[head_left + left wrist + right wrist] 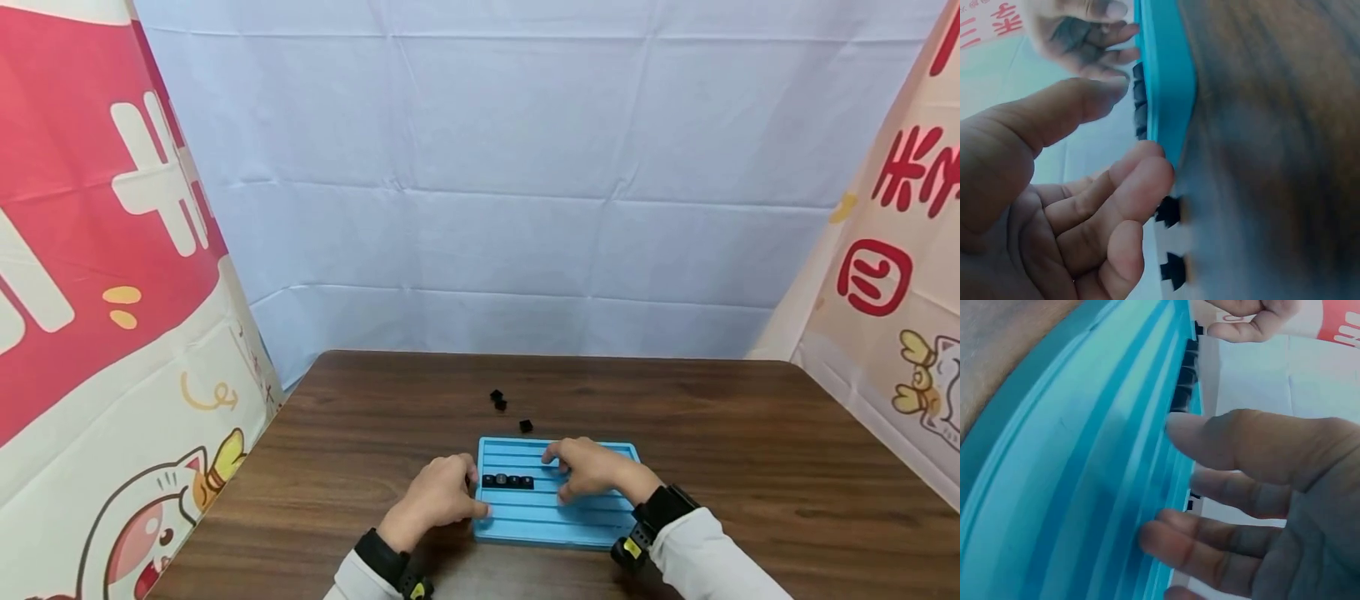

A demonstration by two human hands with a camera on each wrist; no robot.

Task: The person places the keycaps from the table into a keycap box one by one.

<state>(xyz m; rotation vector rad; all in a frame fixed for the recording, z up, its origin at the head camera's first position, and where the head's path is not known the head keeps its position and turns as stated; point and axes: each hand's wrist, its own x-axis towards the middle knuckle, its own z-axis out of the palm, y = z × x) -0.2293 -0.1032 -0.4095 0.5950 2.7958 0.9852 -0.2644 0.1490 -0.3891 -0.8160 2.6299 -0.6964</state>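
A light blue tray (555, 529) with raised ridges lies on the table. Several small black block-like pieces (507, 482), resembling keycaps, sit side by side in one of its grooves, towards the left. My left hand (442, 493) is at the tray's left edge, thumb and fingers apart; in the left wrist view its fingertips (1147, 169) are close to the tray's side, contact unclear. Over the tray, right of the row, is my right hand (592, 467), its fingers loosely bent and spread. Nothing shows between the right thumb and fingers in the right wrist view.
Behind the tray, on the brown wooden table (360, 433), lie a loose black piece (526, 426) and two more black pieces (498, 401) close together. A pale blue cloth (510, 200) hangs behind the table, with printed cloths at both sides.
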